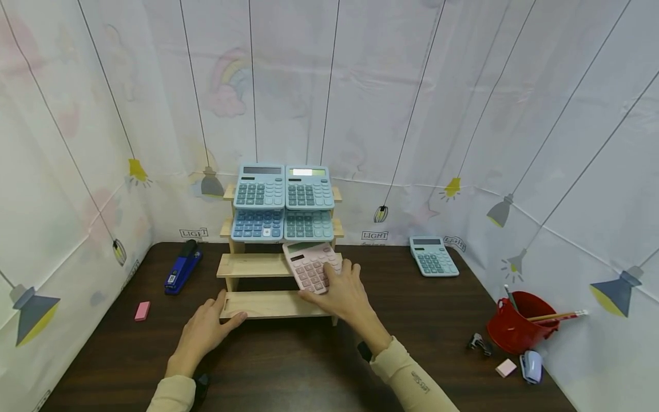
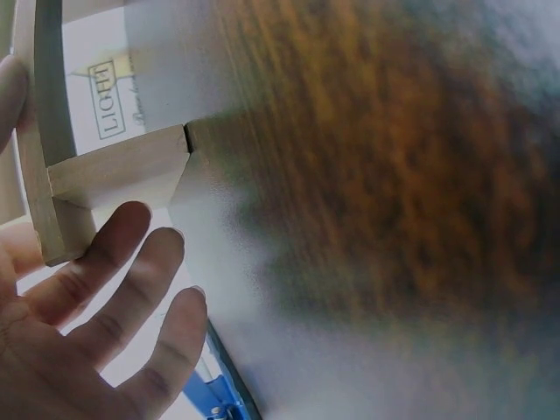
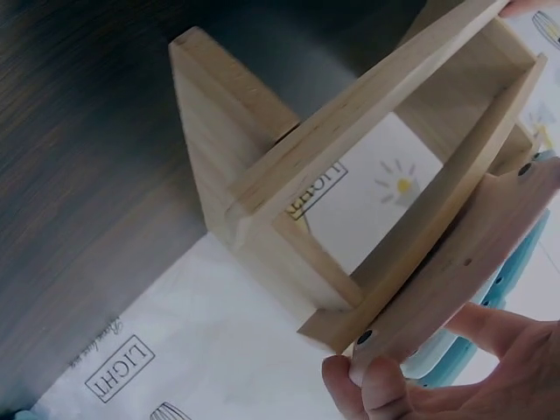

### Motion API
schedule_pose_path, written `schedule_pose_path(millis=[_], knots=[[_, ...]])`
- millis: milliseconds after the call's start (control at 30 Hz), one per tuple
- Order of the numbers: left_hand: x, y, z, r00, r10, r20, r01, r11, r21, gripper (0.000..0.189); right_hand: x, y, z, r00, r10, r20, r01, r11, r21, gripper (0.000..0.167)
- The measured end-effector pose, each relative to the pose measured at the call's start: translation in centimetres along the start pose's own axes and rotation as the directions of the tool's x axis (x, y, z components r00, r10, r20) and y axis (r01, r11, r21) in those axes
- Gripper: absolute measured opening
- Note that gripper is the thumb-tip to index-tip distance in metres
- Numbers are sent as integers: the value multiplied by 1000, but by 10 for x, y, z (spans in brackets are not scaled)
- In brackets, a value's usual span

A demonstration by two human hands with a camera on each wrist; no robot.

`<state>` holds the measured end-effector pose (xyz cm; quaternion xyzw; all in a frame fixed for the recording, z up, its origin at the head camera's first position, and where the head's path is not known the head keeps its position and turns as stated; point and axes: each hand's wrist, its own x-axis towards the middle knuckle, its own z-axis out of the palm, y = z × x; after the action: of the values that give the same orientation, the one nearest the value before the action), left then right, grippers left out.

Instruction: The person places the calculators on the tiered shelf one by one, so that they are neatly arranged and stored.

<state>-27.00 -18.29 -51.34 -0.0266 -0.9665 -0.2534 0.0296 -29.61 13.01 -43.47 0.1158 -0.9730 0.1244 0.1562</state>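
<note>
My right hand (image 1: 346,293) grips a pink calculator (image 1: 308,269) by its right and lower edges, fingertips over its keys. The calculator sits tilted on the right part of a stepped wooden display stand (image 1: 275,304); in the right wrist view its edge (image 3: 455,262) lies along a shelf board. My left hand (image 1: 205,332) holds the left end of the stand's bottom shelf, thumb at the front edge and fingers around the corner. Light blue calculators (image 1: 259,187) fill the top shelf, with a deeper blue one (image 1: 257,224) and a teal one (image 1: 309,225) below.
A blue stapler (image 1: 182,268) and pink eraser (image 1: 142,311) lie left of the stand. On the right are another light blue calculator (image 1: 433,256), a red bucket (image 1: 521,329) of pencils, a black clip (image 1: 479,344), a pale eraser (image 1: 506,367) and a small stapler (image 1: 531,367).
</note>
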Motion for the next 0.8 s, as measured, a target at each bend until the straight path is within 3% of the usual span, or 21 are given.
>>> schedule_pose_path(millis=[167,300,433,567,800], knots=[[0,0,1,1000,-2,-1,2,1000,0,101,2,-8,2,999,-13,52,12,999,29,81],[1,-1,1,1000,-7,3,7,1000,2,101,4,-14,5,998,-44,48,42,999,32,73],[2,-1,1,1000,-17,11,16,1000,2,101,4,-19,10,993,-115,-3,115,992,41,61],[2,-1,1,1000,-19,9,19,1000,6,102,5,-23,16,976,-204,-81,208,977,50,50],[2,0,1,999,-30,26,30,1000,7,103,6,-33,28,951,-266,-157,278,958,66,41]])
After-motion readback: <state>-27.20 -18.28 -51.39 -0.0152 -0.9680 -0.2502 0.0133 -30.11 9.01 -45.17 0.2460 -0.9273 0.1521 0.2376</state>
